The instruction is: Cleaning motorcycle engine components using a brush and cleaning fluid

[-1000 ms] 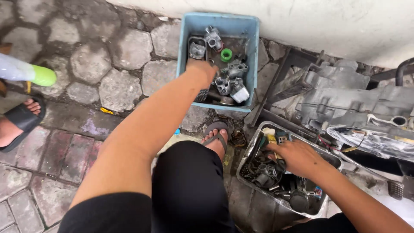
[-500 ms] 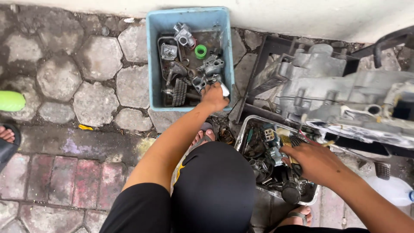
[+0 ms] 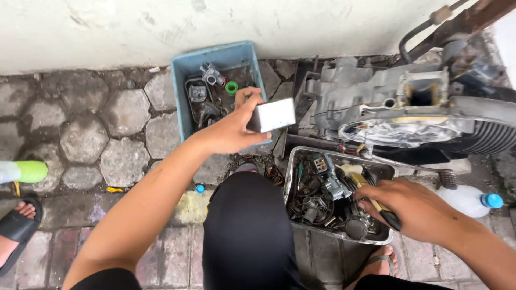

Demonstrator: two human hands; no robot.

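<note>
A large grey cast-metal engine casing [image 3: 398, 102] with a finned cylinder lies on the paving at the upper right, against the pale wall. Left of it sits a light-blue rectangular plastic tub [image 3: 183, 91] filled with dark metal parts and one small green ring [image 3: 231, 87]. Nearer the person, just below the engine, stands a shiny rectangular metal tray [image 3: 291, 172] packed with greasy parts and tools. The left hand [image 3: 231, 129] is raised over the tub's near right corner, fingers curled shut around a small silver-grey rectangular metal block [image 3: 271, 115], thumb under it and fingertips over its top edge. The right hand [image 3: 416, 207] rests over the tray's right side, loosely closed on a tool with a yellow and black handle [image 3: 379, 207] that points into the tray. A clear plastic bottle with a blue cap [image 3: 473, 200] lies on the ground just right of the tray. At far left, a foot in a black sandal [image 3: 16, 225] stands on the bricks.
</note>
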